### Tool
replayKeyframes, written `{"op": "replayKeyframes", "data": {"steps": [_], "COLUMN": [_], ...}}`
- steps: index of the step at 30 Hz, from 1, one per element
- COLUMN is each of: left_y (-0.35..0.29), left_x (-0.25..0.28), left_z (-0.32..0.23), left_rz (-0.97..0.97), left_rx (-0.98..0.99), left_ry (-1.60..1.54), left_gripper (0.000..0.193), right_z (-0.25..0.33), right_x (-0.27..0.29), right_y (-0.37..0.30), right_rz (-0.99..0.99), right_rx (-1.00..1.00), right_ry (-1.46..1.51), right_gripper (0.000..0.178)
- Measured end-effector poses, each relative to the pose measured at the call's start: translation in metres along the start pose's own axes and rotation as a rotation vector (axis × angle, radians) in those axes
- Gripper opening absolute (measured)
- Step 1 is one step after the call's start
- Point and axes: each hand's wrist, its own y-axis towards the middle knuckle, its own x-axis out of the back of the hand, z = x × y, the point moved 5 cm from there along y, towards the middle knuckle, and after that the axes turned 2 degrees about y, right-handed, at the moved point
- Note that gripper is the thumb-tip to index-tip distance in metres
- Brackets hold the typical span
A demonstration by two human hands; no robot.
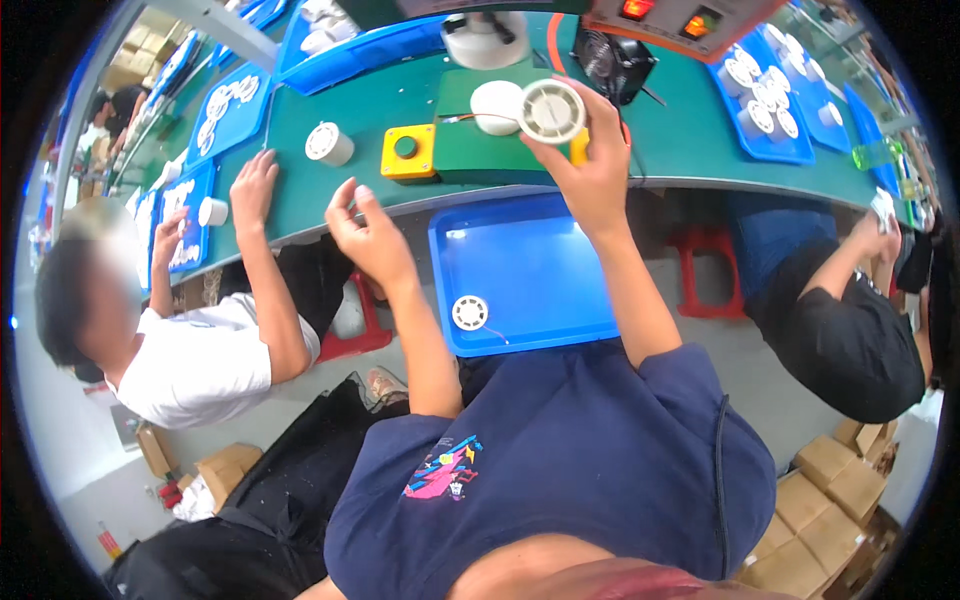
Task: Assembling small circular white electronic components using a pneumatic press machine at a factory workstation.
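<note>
My right hand [592, 150] grips a white round slotted cap [553, 112], thumb and fingers at its rim, above the green workbench. Beside it, a plain white round piece [493, 104] lies on a raised green block, with thin wires running across it. My left hand [368, 238] hovers at the bench's near edge, fingers loosely bent and apart, holding nothing. Closest to it is a yellow box with a green push button [407, 152]. Farther left stands a white cylinder with a slotted top [329, 144].
Below the bench edge, a blue tray [530, 265] holds a white slotted disc [469, 313] with a thin wire. A black fan [612, 65] and a machine with lit red switches [668, 22] stand behind. Co-workers sit left and right; a blue tray of white cylinders [762, 105] is at right.
</note>
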Motion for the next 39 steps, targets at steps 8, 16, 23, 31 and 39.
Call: {"op": "replayKeyframes", "data": {"steps": [8,16,23,31,39], "left_y": [0.041,0.057,0.068,0.086,0.090], "left_x": [0.004,-0.011,-0.018,-0.036,-0.030], "left_z": [0.053,0.060,0.070,0.059,0.059], "left_rz": [0.039,0.047,0.063,0.036,-0.030], "left_rx": [-0.064,-0.064,-0.051,-0.134,-0.027], "left_ry": [0.161,0.267,0.241,0.095,0.135], "left_gripper": [0.048,0.064,0.070,0.068,0.088], "right_z": [-0.074,-0.130,-0.165,-0.140,-0.039], "right_x": [0.172,0.267,0.280,0.269,0.161], "right_y": [-0.004,0.037,0.058,0.022,-0.063], "right_rz": [-0.464,-0.487,-0.363,-0.458,-0.451], "right_rx": [-0.133,-0.176,-0.251,0.022,-0.050], "right_ry": [-0.129,-0.696,-0.797,-1.007,-0.539], "right_gripper": [0.058,0.061,0.061,0.061,0.033]}}
